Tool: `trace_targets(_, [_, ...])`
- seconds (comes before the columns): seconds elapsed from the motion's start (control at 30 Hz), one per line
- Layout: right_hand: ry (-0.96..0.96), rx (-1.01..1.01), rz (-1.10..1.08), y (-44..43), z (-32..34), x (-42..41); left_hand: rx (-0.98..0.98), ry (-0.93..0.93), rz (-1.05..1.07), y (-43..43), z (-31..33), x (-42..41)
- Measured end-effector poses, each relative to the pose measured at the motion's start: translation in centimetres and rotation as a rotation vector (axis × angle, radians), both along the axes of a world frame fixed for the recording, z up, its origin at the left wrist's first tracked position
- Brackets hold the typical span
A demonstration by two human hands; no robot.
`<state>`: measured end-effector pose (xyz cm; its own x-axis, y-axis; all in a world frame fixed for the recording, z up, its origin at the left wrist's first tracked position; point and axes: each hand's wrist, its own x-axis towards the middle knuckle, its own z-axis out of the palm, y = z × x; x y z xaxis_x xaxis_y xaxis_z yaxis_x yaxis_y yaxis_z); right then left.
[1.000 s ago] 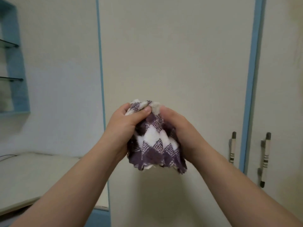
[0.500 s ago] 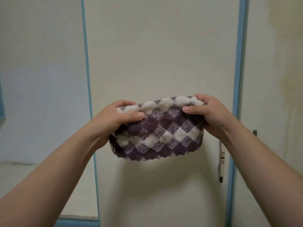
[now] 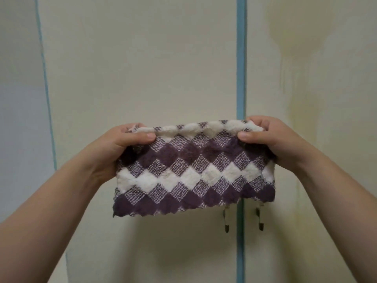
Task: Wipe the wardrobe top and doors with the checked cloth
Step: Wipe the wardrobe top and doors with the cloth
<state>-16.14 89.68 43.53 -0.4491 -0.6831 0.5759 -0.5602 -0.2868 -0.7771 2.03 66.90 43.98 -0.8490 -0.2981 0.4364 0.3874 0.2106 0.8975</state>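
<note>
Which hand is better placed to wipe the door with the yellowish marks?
Probably the right hand: it grips the cloth in front of the marked door, right of the blue strip. The left hand grips it before the other door.

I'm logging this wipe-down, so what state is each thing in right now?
checked cloth: stretched wide between both hands
left hand: grips the cloth's upper left edge
right hand: grips its upper right edge
wardrobe doors: closed
door handles: mostly hidden behind the cloth
</note>
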Motion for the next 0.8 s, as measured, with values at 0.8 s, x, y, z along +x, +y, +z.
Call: trace_targets(0.8, [0.621,0.068,-0.64,19.5,0.8,-17.0,-0.625,0.055,0.945,17.5,0.0,-15.4])
